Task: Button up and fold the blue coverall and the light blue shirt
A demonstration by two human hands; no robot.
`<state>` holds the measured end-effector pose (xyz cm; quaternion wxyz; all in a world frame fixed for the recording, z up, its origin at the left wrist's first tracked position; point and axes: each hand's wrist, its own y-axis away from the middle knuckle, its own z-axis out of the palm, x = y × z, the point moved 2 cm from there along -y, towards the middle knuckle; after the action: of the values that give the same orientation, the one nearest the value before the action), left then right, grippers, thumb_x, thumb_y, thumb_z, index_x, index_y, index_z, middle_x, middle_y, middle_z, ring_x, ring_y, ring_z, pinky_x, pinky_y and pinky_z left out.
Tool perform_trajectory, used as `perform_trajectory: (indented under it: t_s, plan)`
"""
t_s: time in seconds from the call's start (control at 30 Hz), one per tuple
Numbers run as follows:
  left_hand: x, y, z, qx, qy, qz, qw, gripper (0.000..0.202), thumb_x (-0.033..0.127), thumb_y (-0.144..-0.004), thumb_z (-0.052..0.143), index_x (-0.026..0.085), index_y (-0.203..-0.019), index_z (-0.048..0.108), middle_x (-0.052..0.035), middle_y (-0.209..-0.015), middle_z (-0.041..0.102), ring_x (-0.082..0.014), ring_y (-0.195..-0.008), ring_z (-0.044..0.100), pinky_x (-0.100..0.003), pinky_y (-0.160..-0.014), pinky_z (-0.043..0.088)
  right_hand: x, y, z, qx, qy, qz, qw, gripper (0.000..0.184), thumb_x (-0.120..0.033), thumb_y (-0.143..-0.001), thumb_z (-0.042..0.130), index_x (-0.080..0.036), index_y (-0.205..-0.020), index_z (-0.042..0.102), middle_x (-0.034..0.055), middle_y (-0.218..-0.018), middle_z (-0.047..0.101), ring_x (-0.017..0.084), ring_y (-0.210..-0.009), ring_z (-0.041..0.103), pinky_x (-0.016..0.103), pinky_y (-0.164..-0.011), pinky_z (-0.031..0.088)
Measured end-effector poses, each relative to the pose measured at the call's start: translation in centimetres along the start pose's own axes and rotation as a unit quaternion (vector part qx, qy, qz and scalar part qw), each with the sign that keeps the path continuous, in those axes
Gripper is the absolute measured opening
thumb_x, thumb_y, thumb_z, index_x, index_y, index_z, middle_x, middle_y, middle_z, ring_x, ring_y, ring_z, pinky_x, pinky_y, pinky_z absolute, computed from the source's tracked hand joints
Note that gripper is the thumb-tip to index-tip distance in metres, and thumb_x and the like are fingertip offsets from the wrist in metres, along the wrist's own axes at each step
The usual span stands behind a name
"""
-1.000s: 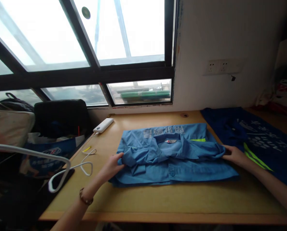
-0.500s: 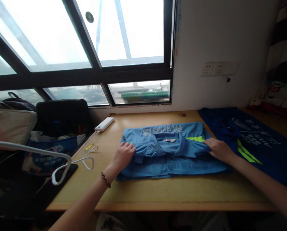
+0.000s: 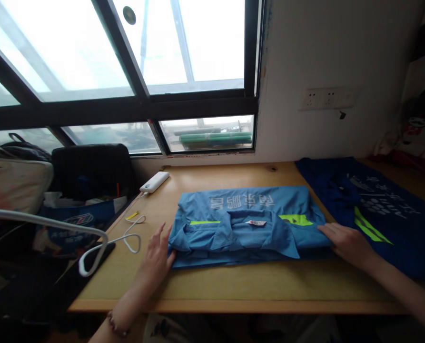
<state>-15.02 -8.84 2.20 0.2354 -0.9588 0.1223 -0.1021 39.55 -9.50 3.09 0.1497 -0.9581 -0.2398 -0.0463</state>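
Observation:
A light blue work shirt (image 3: 248, 224) with pale lettering and yellow-green stripes lies folded into a flat rectangle on the wooden desk (image 3: 233, 286). My left hand (image 3: 157, 257) rests against the shirt's left edge, fingers stretched out and open. My right hand (image 3: 344, 240) lies flat on the desk at the shirt's right edge, fingers extended and touching the fabric. Neither hand grips anything.
A dark blue garment (image 3: 380, 209) is spread on the desk's right side. A white power bank (image 3: 154, 182) and its white cable (image 3: 130, 236) lie at the left. Bags (image 3: 91, 176) and a white hanger (image 3: 55, 228) stand beyond the left edge. Windows and a wall socket (image 3: 326, 97) are behind.
The shirt has been folded once more into a narrower rectangle. Both hands slid from on top of the fabric out to its left and right edges and opened flat.

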Motion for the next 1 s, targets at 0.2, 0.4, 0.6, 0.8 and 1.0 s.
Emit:
perform_trajectory:
  t_s: [0.2, 0.4, 0.6, 0.8, 1.0]
  plan:
    - [-2.9, 2.3, 0.1, -0.078, 0.08, -0.121, 0.986, 0.034, 0.046, -0.077, 0.047, 0.017, -0.092, 0.057, -0.0092, -0.091, 0.061, -0.0247, -0.088, 0.058, -0.037, -0.079, 0.046, 1.4, 1.0, 0.3, -0.002, -0.034, 0.022, 0.999, 0.04, -0.008, -0.067, 0.047, -0.018, -0.104, 0.057, 0.0073, -0.099, 0.061, 0.025, -0.094, 0.055, 0.037, -0.079, 0.046]
    - [-2.0, 2.5, -1.4, -0.058, 0.121, -0.147, 0.98, 0.046, 0.042, -0.074, 0.052, 0.017, -0.113, 0.048, -0.0104, -0.105, 0.059, -0.0252, -0.096, 0.056, -0.035, -0.079, 0.047, 1.2, 1.8, 1.0, -0.011, -0.128, 0.045, 0.991, 0.05, -0.024, -0.07, 0.054, -0.022, -0.119, 0.048, 0.0067, -0.115, 0.053, 0.026, -0.109, 0.046, 0.04, -0.093, 0.039]
    - [1.8, 0.2, -0.8, -0.072, 0.14, -0.006, 0.988, 0.064, 0.02, -0.073, 0.048, 0.018, -0.132, 0.026, -0.011, -0.128, 0.042, -0.024, -0.119, 0.038, -0.04, -0.098, 0.033, -1.1, 0.4, -0.5, -0.054, -0.147, 0.009, 0.988, 0.068, -0.016, -0.066, 0.05, -0.027, -0.131, 0.033, 0.0028, -0.132, 0.04, 0.024, -0.12, 0.037, 0.041, -0.1, 0.031]
    - [1.6, -1.9, -1.1, -0.119, 0.121, -0.024, 0.985, 0.044, 0.006, -0.062, 0.041, 0.017, -0.103, 0.054, -0.0067, -0.095, 0.058, -0.0198, -0.09, 0.054, -0.031, -0.081, 0.043, -2.1, -0.4, -0.5, -0.107, -0.182, 0.038, 0.977, 0.062, -0.017, -0.068, 0.048, -0.028, -0.128, 0.039, 0.0032, -0.12, 0.052, 0.022, -0.109, 0.048, 0.037, -0.093, 0.04]
    - [0.1, -0.4, -2.6, -0.114, 0.029, -0.014, 0.993, 0.026, 0.005, -0.063, 0.039, 0.019, -0.074, 0.058, -0.0055, -0.078, 0.055, -0.0214, -0.082, 0.051, -0.033, -0.075, 0.041, -1.4, 0.7, 0.6, -0.108, -0.243, 0.082, 0.96, 0.045, -0.031, -0.074, 0.053, -0.029, -0.118, 0.051, 0.0027, -0.114, 0.055, 0.023, -0.108, 0.049, 0.037, -0.093, 0.04]
